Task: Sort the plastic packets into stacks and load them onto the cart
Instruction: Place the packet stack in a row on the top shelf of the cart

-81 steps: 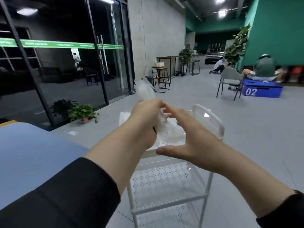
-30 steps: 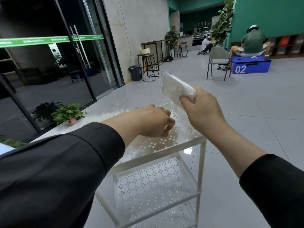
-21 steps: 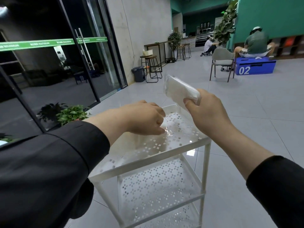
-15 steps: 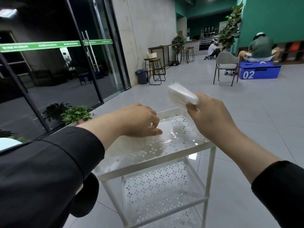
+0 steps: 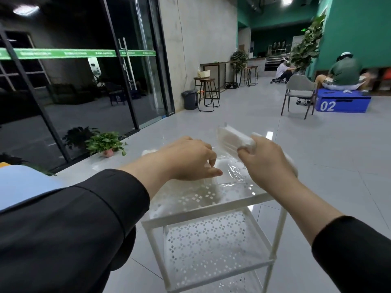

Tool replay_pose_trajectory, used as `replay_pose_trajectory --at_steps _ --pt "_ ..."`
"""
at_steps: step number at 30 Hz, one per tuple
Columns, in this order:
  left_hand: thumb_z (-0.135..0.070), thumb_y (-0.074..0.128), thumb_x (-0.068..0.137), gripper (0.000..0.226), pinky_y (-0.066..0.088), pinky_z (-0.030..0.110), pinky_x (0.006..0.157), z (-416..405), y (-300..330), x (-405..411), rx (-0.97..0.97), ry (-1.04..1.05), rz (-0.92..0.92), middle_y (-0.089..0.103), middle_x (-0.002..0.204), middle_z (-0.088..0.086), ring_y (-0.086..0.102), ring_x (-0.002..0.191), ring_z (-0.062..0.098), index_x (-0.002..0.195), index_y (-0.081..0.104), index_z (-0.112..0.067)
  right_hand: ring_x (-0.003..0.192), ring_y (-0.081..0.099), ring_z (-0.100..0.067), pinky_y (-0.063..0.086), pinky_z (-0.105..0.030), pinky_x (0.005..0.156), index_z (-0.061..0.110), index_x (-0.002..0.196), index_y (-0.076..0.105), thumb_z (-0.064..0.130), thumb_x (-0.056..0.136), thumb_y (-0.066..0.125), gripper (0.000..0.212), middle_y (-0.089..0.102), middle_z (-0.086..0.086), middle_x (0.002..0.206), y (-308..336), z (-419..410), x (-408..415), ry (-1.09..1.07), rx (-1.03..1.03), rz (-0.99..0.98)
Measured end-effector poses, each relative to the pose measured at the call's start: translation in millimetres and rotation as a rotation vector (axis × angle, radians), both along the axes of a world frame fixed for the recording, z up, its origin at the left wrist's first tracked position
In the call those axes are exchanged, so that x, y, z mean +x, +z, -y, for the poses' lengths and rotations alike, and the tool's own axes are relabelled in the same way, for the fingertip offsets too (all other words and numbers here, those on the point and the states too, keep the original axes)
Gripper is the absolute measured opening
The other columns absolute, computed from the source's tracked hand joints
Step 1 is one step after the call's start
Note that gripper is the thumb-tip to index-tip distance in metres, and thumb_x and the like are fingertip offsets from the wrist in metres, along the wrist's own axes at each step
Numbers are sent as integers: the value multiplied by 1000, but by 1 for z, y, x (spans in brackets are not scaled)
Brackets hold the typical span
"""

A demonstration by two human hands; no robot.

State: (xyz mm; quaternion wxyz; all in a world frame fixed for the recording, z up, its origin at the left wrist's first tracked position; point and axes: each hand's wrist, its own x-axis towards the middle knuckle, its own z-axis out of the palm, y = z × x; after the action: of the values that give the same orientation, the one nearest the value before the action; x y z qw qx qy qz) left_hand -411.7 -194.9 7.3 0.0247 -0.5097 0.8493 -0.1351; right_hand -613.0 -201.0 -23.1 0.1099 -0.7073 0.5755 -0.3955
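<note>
R hand (image 5: 264, 163) clenched round stack of packets (image 5: 233, 141), held above far right corner of cart (image 5: 203, 212) top shelf. L hand (image 5: 190, 161) fingers curled over clear packet (image 5: 230, 173) lying flat on top shelf; can't tell if gripping it.

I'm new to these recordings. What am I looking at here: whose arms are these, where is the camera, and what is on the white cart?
There is no machine here. A person wears one wide-angle camera on the head, looking forward and down, so the two arms in black sleeves are their own. The right hand grips a stack of packets, raised above the cart. The left hand reaches over the top shelf, fingers loosely curled over a clear packet lying flat there; whether it touches the packet is unclear. The lower shelves show nothing on them. Behind are chairs, stools and seated people.
</note>
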Motion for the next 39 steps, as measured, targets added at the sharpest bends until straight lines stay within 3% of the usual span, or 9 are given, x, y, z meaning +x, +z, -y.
replay_pose_trajectory --at_steps 3,5,8,13,17,20,27,33,39 --pt "-67 38 99 49 32 29 80 -4 3 -4 11 32 -23 65 100 -9 57 88 14 96 67 -28 65 50 -21 30 -28 51 13 75 50 25 94 52 23 55 -4 73 -3 -1 4 34 -44 63" --pt "-63 34 102 56 27 26 62 -4 6 -9 30 74 -39 65 85 -2 57 77 19 81 63 -20 70 51 -24 26 -35 55 10 79 55 26 96 52 23 55 -2 76 0 0 3 8 -87 78" --pt "-50 40 106 53 28 31 53 1 10 -20 69 147 -52 55 70 0 50 65 22 70 56 -14 76 47 -24 20 -30 60 16 84 55 24 98 53 16 52 -2 82 7 1 -4 21 -214 85" --pt "-35 49 105 27 39 33 69 11 12 -46 132 113 154 64 104 1 56 89 26 118 63 -15 79 45 -22 22 -28 62 7 93 63 18 98 55 15 52 -3 86 20 10 -22 38 -332 54" --pt "-34 58 103 41 42 37 78 25 11 -62 311 79 142 59 123 2 58 99 25 140 43 -27 80 49 -24 24 -30 61 6 92 64 21 98 54 19 55 -4 85 16 22 -29 43 -248 60" --pt "-37 63 99 54 43 38 85 33 9 -70 388 82 136 48 138 3 57 105 25 147 38 -33 67 48 -21 32 -36 55 12 78 59 24 96 55 22 55 -2 72 19 25 -32 37 -149 136" --pt "-42 71 92 51 46 38 86 50 1 -78 480 131 179 54 129 3 58 108 26 136 47 -32 65 55 -23 50 -41 62 9 86 67 26 94 58 22 68 -16 79 23 28 -37 71 -51 293" --pt "-44 70 93 39 48 48 99 56 1 -77 522 136 183 54 125 -1 57 109 25 125 51 -35 73 63 -31 52 -40 66 11 94 69 27 95 59 19 71 -15 84 22 29 -40 78 -33 303" --pt "-41 70 93 23 48 49 99 58 -1 -77 488 84 159 47 124 0 57 108 27 110 57 -34 82 65 -31 53 -39 69 13 97 69 28 95 60 19 71 -11 85 21 28 -40 85 -22 323"
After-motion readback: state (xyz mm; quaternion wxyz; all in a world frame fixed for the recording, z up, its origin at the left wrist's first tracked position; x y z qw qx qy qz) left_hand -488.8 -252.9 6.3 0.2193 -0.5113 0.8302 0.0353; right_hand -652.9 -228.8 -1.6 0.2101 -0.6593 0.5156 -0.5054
